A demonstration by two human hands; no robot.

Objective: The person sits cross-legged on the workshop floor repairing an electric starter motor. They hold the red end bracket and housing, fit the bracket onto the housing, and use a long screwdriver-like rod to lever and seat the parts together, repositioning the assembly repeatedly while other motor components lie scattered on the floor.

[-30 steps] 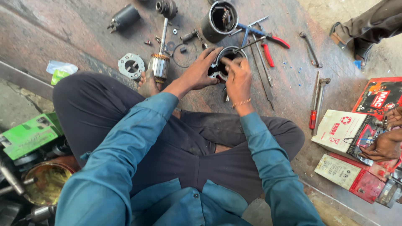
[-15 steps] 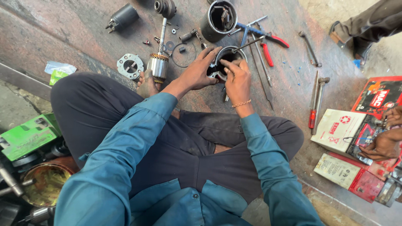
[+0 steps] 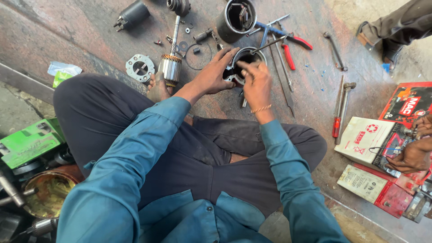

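Note:
I sit cross-legged on a stained floor. My left hand (image 3: 214,75) grips the side of a dark round motor housing (image 3: 246,56) standing on the floor in front of my knees. My right hand (image 3: 255,82) rests on the housing's near rim, fingers pinched on a thin metal rod (image 3: 269,45) that pokes into the open top and sticks out to the upper right. What lies inside the housing is in shadow. A copper-wound armature (image 3: 171,66) with its shaft lies just left of my left hand.
A second open cylinder (image 3: 236,19), red-handled pliers (image 3: 290,50), a screwdriver (image 3: 337,121), a flange plate (image 3: 140,68), washers and small parts lie around. Boxes (image 3: 364,137) and another person's hands (image 3: 411,155) are at the right. A green box (image 3: 27,143) and an oily tin (image 3: 47,191) sit left.
My right hand has shifted slightly on the housing's rim with the rod; my left hand keeps its grip. The view has drifted a little.

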